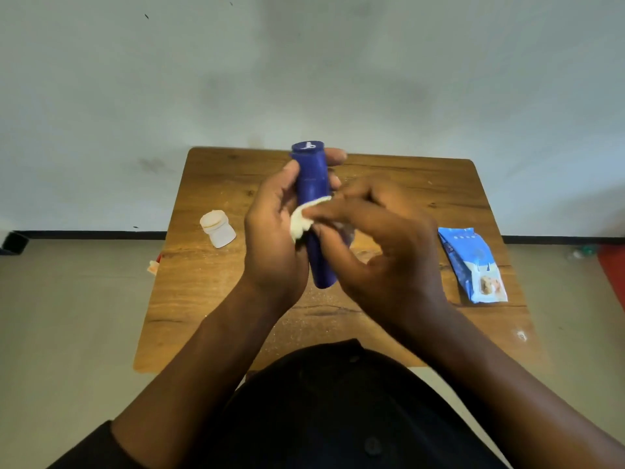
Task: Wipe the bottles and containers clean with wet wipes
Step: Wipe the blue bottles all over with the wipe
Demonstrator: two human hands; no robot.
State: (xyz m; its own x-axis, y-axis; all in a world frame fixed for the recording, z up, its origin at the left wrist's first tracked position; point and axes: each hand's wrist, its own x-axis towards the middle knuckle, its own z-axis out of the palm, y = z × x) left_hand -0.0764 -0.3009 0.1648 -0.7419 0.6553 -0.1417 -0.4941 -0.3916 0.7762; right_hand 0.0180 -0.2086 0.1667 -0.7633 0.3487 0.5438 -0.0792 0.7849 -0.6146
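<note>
I hold a tall dark blue bottle (313,184) above the middle of the wooden table (216,292), cap end pointing away from me. My left hand (274,238) wraps around its left side and back. My right hand (378,245) presses a crumpled white wet wipe (301,220) against the bottle's middle with its fingertips. The lower part of the bottle sticks out between my palms. A small white container (218,228) with a round lid stands on the table to the left.
A blue and white pack of wet wipes (473,265) lies near the table's right edge. A small scrap (153,265) sits off the left edge on the floor. A pale wall stands right behind the table.
</note>
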